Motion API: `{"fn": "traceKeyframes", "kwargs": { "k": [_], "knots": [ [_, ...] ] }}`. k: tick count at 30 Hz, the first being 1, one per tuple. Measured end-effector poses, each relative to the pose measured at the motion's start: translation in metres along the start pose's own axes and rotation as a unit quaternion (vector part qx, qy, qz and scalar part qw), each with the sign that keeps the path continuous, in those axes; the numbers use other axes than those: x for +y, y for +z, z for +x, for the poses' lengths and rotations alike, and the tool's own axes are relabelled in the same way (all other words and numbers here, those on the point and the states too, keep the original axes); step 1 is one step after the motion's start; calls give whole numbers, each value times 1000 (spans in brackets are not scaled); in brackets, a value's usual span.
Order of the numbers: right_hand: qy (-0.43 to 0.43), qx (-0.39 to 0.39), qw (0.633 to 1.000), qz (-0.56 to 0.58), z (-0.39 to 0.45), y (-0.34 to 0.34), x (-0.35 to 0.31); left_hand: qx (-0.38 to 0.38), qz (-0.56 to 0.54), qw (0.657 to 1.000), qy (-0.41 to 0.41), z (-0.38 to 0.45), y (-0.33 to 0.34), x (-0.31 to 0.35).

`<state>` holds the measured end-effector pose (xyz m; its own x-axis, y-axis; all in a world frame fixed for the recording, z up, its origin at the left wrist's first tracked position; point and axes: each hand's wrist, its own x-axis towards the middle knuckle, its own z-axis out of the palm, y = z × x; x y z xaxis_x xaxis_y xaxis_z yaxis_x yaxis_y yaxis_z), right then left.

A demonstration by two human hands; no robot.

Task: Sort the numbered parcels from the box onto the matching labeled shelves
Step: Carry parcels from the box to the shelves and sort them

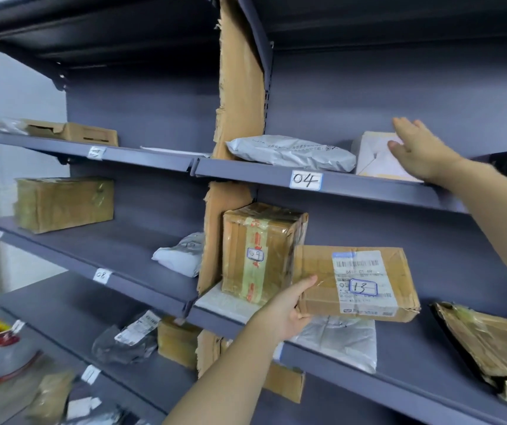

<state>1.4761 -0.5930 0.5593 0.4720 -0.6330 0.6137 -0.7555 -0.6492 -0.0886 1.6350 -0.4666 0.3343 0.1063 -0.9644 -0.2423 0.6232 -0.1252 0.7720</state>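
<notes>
1. At the far left, the shelf label 08 (pixel 102 276) and the taped parcel 09 (pixel 260 251) show that this middle level carries low numbers, so parcel 13 does not belong here, I think.
2. The left hand (pixel 286 311) grasps the brown parcel 13 (pixel 356 283) at its left edge, thumb on the front. The parcel hangs in the air in front of the middle shelf, just beside parcel 09. Keep the written number turned to the eyes while searching.
3. Above, the label 04 (pixel 306 180) marks the upper shelf (pixel 384 187); it also does not match.
4. The right hand (pixel 421 151) is released, its straight fingers resting on a white parcel (pixel 375 161) there. It is better to free this hand and support parcel 13 from below.
</notes>
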Motion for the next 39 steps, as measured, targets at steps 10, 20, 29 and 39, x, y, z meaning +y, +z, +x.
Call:
{"fn": "traceKeyframes", "kwargs": {
  "k": [10,20,29,39],
  "knots": [
    [4,27,999,-24,-70,-6,-71,20,59,998,23,-98,-57,9],
    [1,-64,996,-65,-163,29,-180,84,64,994,19,-200,-170,13],
    [124,-196,967,-102,-291,69,-156,36,67,996,-45,-200,-151,-56],
    [279,-230,927,-101,-435,19,-32,22,107,985,-137,-179,-78,-152]
  ]
}}
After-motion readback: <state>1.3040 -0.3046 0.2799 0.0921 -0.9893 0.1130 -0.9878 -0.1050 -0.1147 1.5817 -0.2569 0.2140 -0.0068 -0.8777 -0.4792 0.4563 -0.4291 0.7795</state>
